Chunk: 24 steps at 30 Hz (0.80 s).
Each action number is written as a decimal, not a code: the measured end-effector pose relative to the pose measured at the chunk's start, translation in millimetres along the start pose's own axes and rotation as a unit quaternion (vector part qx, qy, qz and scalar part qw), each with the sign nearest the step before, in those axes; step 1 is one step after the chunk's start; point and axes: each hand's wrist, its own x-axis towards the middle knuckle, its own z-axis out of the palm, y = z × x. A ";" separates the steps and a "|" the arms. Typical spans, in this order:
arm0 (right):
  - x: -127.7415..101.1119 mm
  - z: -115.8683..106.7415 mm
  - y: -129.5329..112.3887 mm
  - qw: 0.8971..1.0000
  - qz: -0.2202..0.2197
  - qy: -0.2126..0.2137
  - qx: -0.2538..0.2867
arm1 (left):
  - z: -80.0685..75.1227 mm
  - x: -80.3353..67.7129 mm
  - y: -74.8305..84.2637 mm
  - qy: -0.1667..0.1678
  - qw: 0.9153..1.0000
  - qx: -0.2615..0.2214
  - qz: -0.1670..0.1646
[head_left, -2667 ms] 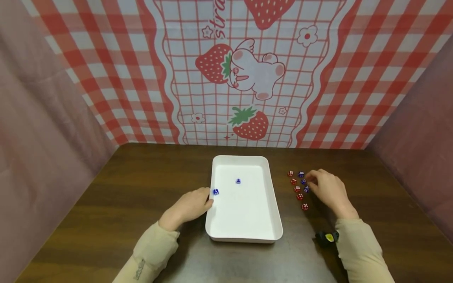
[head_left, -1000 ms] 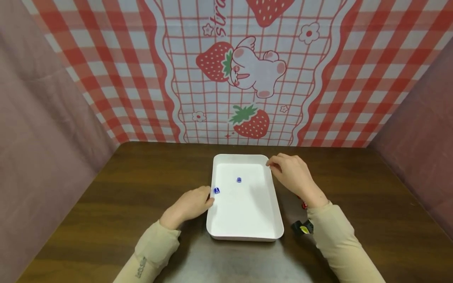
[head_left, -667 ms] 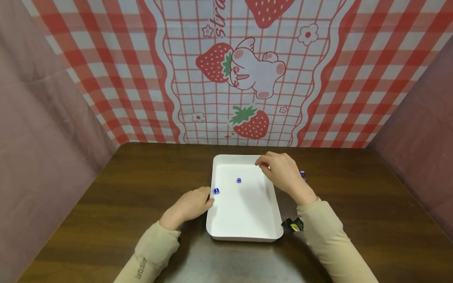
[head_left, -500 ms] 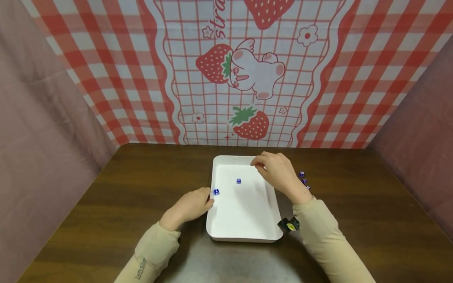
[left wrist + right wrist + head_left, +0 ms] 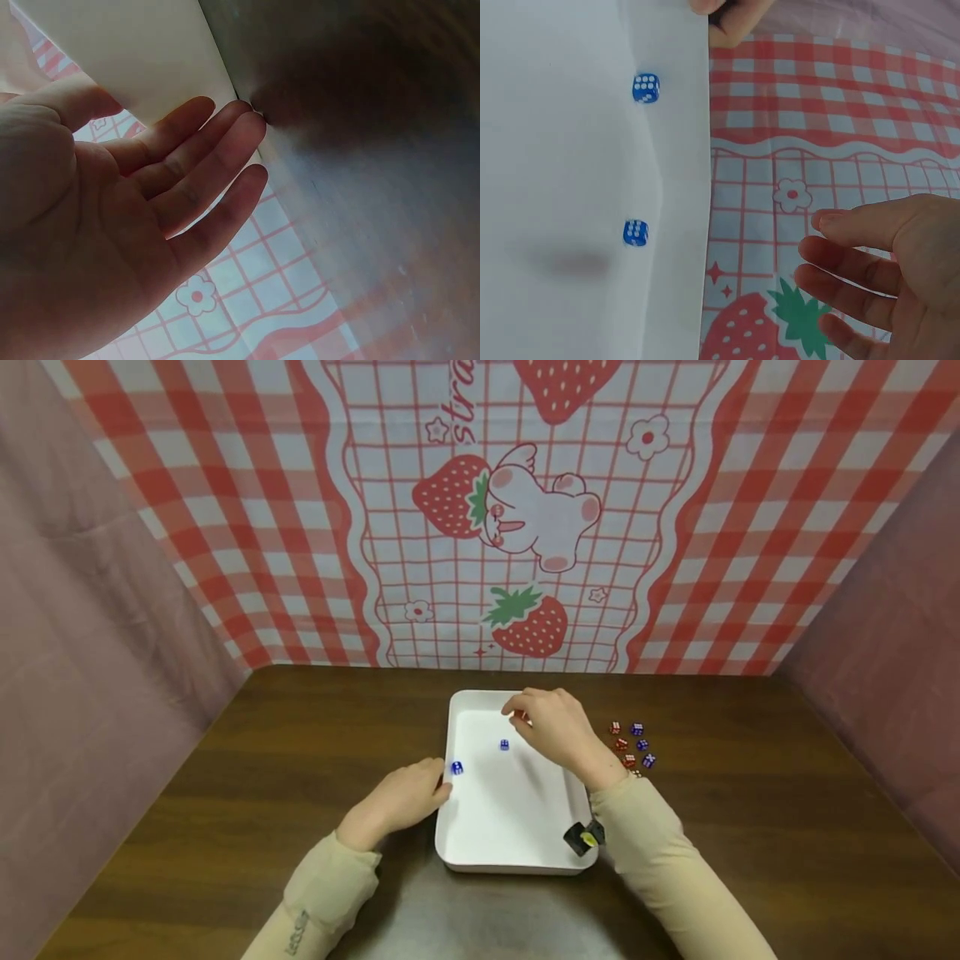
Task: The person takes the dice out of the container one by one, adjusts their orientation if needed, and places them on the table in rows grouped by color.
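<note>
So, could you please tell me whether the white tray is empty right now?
Not empty: the white tray holds two blue dice.

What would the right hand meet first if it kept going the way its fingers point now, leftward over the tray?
Probably the blue die in the tray, just left of the right hand; height is unclear, so it may pass above.
</note>
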 end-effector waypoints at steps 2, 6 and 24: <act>2.3 3.0 -4.8 1.000 0.000 -0.009 -0.005 | 0.0 -0.1 -0.4 -0.002 1.000 -0.003 -0.002; 7.3 9.1 -13.3 0.999 -0.005 -0.032 -0.008 | 0.1 0.3 -1.6 0.001 1.000 -0.005 -0.003; 17.4 33.7 -31.8 0.986 0.024 -0.162 0.023 | 0.8 0.7 -2.3 0.012 1.000 0.004 0.003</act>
